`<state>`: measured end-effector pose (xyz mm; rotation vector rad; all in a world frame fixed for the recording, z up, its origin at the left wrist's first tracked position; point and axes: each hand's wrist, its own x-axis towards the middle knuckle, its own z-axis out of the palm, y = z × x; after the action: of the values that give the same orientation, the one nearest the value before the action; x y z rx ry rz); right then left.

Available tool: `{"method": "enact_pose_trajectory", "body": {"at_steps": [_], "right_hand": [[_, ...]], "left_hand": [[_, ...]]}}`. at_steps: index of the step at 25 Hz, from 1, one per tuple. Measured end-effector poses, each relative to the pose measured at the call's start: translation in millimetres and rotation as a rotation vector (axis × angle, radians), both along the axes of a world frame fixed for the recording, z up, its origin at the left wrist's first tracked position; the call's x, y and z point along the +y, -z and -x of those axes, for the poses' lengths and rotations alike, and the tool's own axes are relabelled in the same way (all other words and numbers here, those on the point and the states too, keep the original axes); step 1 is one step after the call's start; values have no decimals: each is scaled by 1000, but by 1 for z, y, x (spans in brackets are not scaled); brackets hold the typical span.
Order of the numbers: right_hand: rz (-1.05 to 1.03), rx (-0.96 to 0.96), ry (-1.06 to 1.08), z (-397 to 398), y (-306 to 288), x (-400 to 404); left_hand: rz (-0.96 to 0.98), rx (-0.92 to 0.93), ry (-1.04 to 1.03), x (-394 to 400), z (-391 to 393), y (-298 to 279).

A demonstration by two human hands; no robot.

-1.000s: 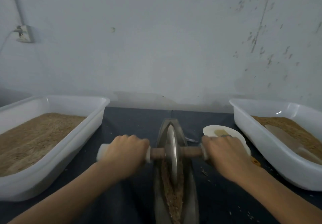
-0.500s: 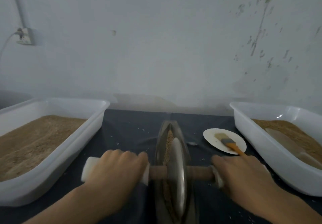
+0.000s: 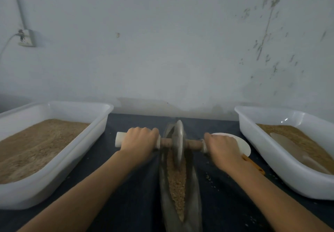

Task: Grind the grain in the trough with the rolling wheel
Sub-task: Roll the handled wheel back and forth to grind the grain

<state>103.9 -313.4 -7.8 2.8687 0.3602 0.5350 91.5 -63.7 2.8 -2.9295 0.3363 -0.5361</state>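
A long, narrow metal trough [image 3: 196,192] lies lengthwise on the dark table in front of me, with brown grain [image 3: 178,181] along its middle. The metal rolling wheel [image 3: 178,141] stands upright in the trough near its far end, on a wooden axle [image 3: 193,143]. My left hand [image 3: 140,139] is closed around the white left handle [image 3: 119,139]. My right hand [image 3: 223,147] is closed around the right handle, which it hides.
A white tub [image 3: 59,161] of brown grain stands at the left, and another white tub [image 3: 282,175] with grain and a pale scoop at the right. A white plate [image 3: 243,146] and an orange brush handle [image 3: 253,165] lie beside my right hand. Loose grains dot the table; a wall is close behind.
The wheel was pulled toward me half a second ago and has now rolled back to the trough's far end, both hands moving with it. The grain nearer me is uncovered.
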Motion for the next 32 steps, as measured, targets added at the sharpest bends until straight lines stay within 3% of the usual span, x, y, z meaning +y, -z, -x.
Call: {"method": "enact_pose_trajectory", "body": {"at_steps": [2,4,6,10,13,16,20,22,24,27,29,32], "right_hand": [[-2,-14,-106,41,7,-15],[58,-5,-204,78,2,-25],[141,82,-169,91,-1,-30],[56,-28,11,40,2,-12],[9,-112,41,-12,-8,6],[22,-70,29,-6,-4,1],[103,-281,-302,76,6,-20],[66,-332,-397,96,4,-29],[67,-187,-320,87,2,-26],[54,-19,-4,27,5,-12],[-35,-42,45,-7,-2,-3],[12,-78,15,-13,-8,2]], "left_hand": [[5,3,82,12,43,10],[-100,-107,208,23,81,14],[-147,-176,224,27,92,9],[-112,-53,19,6,32,5],[-74,-70,-54,-5,-21,-7],[-64,-62,-45,-3,-8,-3],[3,52,31,29,69,24],[-43,22,64,39,91,24],[-118,-14,43,33,85,20],[-148,-82,-12,7,32,7],[-115,-57,-59,-3,-7,-8],[-40,-18,-75,-4,-24,-13]]}}
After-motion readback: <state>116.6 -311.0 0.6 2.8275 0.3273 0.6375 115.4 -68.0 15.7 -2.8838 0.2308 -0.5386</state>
